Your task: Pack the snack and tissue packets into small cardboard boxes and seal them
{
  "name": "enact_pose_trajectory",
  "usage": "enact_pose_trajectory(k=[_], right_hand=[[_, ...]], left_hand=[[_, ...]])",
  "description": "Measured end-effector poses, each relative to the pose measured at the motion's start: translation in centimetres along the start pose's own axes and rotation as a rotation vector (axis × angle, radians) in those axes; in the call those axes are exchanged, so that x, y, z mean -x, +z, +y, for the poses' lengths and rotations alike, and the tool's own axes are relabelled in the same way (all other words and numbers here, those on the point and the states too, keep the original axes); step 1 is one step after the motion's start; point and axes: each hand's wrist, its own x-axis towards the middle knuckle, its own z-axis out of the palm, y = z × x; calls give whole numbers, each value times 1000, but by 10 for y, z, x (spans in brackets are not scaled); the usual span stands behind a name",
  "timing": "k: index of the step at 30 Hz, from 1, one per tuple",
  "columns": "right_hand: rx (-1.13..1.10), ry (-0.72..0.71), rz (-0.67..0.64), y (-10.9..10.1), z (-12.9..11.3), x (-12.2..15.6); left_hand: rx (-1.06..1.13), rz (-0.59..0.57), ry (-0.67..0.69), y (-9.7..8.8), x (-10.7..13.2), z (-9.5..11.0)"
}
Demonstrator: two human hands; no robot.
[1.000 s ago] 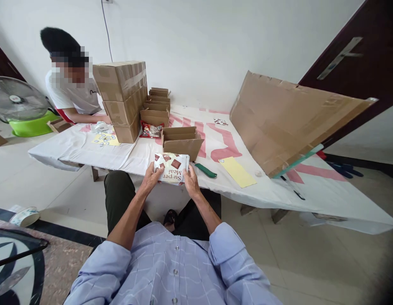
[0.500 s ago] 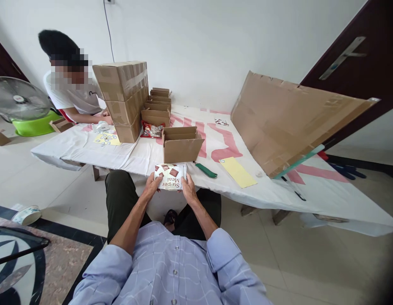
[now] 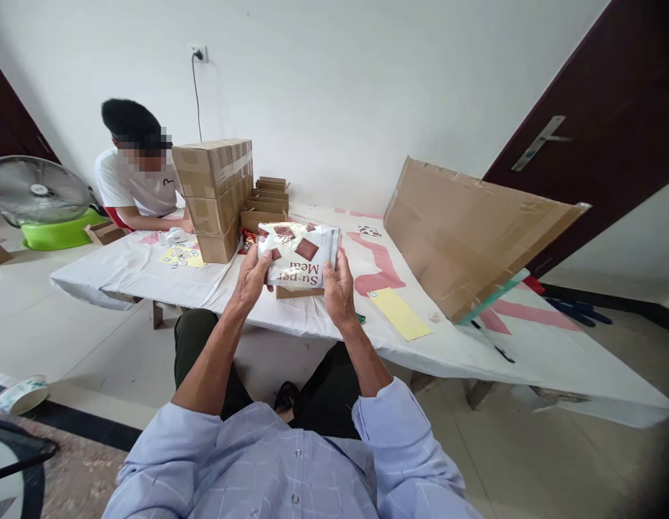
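Note:
A white food packet [image 3: 298, 254] with brown squares and upside-down "Su-per Meal" lettering is held up in front of me. My left hand [image 3: 253, 277] grips its left end, thumb on the front. On the opposite end my right hand [image 3: 339, 285] is closed the same way. Behind the packet, mostly hidden, an open cardboard box [image 3: 298, 293] stands on the table near its front edge. Part of a red packet [image 3: 248, 241] shows left of the white one. The green-handled tool [image 3: 361, 318] is nearly covered by my right hand.
Stacked cardboard boxes [image 3: 213, 202] and a row of open boxes [image 3: 267, 198] stand on the left of the cloth-covered table [image 3: 248, 311]. A co-worker [image 3: 137, 173] sits beyond. To the right lie a yellow sheet [image 3: 400, 313], a large cardboard panel [image 3: 464, 223] and a black pen-like item [image 3: 494, 342].
Both hands have raised the packet from the table's front edge, up and forward, so it now covers most of the open box. My view has tilted up somewhat.

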Motion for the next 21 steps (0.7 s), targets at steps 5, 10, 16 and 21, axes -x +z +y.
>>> enact_pose_trajectory(k=[5, 10, 16, 21], right_hand=[[-65, -24, 25, 0, -12, 4], [-37, -36, 15, 1, -6, 0], [3, 26, -3, 0, 14, -6], [-14, 112, -36, -1, 43, -3]], left_hand=[[-1, 8, 29, 1, 5, 11], [40, 2, -1, 2, -3, 1], [70, -27, -77, 1, -19, -19], [106, -127, -185, -8, -19, -42]])
